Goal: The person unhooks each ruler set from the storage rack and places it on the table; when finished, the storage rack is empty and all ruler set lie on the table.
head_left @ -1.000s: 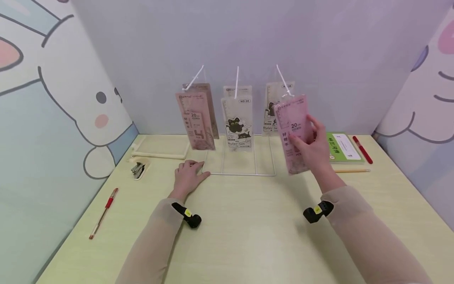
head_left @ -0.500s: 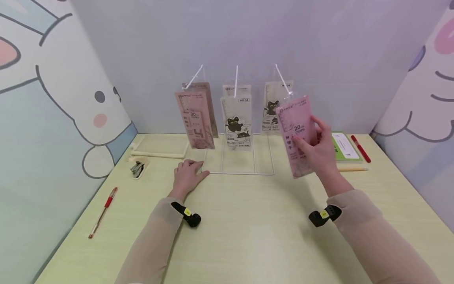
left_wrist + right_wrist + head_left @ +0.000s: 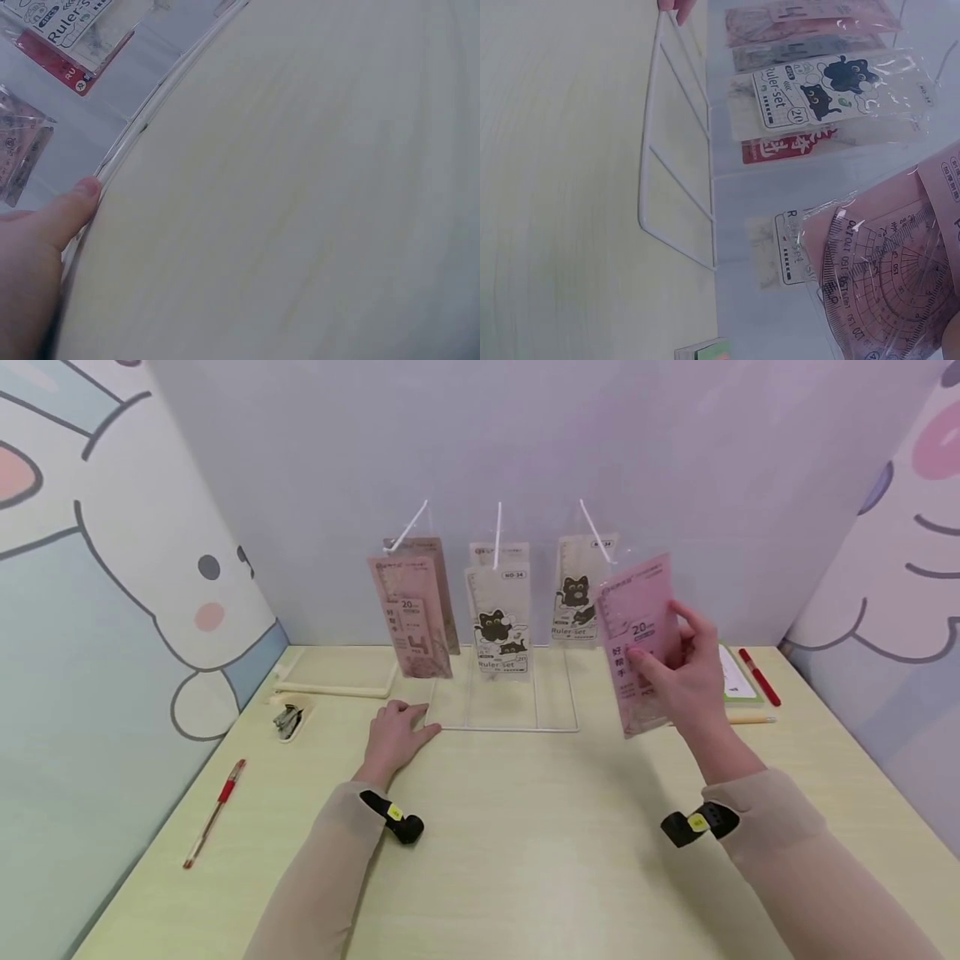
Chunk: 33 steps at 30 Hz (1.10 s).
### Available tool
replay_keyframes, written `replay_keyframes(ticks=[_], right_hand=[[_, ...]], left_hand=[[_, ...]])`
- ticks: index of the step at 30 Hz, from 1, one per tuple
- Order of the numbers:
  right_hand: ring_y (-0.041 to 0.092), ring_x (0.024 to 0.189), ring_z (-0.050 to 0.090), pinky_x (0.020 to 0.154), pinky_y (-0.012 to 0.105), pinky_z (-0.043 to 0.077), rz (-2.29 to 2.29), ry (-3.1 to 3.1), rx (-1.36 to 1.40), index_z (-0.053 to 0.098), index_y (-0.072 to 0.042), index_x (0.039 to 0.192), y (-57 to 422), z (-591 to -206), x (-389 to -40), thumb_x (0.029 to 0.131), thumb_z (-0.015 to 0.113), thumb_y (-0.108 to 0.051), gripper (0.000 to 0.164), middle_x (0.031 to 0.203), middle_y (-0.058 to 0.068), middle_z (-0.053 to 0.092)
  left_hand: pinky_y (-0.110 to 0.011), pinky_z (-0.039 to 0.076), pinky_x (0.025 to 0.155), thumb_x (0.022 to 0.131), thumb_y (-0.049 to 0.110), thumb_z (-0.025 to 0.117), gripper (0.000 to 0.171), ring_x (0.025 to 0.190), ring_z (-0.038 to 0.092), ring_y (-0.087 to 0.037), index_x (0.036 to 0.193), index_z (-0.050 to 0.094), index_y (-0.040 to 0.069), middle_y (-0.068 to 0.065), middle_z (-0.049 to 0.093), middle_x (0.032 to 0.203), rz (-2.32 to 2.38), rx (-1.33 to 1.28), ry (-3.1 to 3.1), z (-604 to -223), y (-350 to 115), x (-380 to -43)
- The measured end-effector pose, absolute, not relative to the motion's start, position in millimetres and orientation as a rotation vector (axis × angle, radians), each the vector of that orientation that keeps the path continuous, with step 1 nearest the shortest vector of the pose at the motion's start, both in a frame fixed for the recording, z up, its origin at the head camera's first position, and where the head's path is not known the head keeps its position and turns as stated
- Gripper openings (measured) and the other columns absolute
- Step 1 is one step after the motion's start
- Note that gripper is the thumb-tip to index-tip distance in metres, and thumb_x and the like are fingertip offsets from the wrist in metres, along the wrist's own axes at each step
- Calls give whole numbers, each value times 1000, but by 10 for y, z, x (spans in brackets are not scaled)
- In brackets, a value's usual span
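Note:
My right hand (image 3: 693, 681) grips a pink ruler set packet (image 3: 636, 627) by its right edge, thumb in front. The packet tilts beside the tip of the right hook (image 3: 596, 531); whether its clear top touches the hook cannot be told. A protractor shows through its plastic (image 3: 885, 270) in the right wrist view. At the front left corner of the white wire rack (image 3: 510, 729), my left hand (image 3: 393, 735) holds the base, with its thumb (image 3: 79, 199) along the wire. One white cat ruler set (image 3: 576, 589) hangs on the right hook.
White ruler sets (image 3: 498, 622) hang on the middle hook, pinkish ones (image 3: 411, 618) on the left. A stapler (image 3: 288, 720), a red pen (image 3: 216, 810) and a cream frame (image 3: 333, 687) lie left. Right are a green-edged book (image 3: 738, 681), a red marker (image 3: 760, 677) and a pencil (image 3: 750, 720).
My right hand has moved right with the pink packet, drawing it away from the right hook's tip and showing more of the cat set behind. My left hand stays on the rack corner.

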State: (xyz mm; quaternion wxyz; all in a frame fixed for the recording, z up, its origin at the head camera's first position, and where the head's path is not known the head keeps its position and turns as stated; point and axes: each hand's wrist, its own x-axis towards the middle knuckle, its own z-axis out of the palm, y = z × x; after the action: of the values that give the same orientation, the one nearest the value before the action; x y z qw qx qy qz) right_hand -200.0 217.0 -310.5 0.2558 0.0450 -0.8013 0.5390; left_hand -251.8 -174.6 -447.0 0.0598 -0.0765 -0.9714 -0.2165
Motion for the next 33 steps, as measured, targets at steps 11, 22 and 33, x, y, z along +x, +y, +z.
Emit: replay_keyframes(ticks=[11,22,33], right_hand=[[9,86,51,67,14,46,1549,-2157,-50,33,-39,140,2356,-3155,-1964,85,69,-15,70,101,-6,45],[8,91,49,67,12,45,1535,-2368,-224,24,-47,143,2793,-3441,-1911,87,64,-36,70,106,-5,47],[12,94,48,62,14,46,1423,-2557,-341,10,-44,147,3234,-3733,-1854,85,62,-47,81,124,11,42]], left_hand=[[-52,34,89,87,53,58,57,108,45,-37,128,59,15,-19,48,123,-621,-238,-2932,-4480,-1774,-2532],[-51,33,90,87,56,56,59,109,44,-36,130,57,17,-19,47,125,-591,-227,-2961,-4510,-1750,-2535],[-51,34,90,86,55,57,58,108,45,-34,129,58,17,-18,48,123,-606,-228,-2945,-4505,-1763,-2530]])
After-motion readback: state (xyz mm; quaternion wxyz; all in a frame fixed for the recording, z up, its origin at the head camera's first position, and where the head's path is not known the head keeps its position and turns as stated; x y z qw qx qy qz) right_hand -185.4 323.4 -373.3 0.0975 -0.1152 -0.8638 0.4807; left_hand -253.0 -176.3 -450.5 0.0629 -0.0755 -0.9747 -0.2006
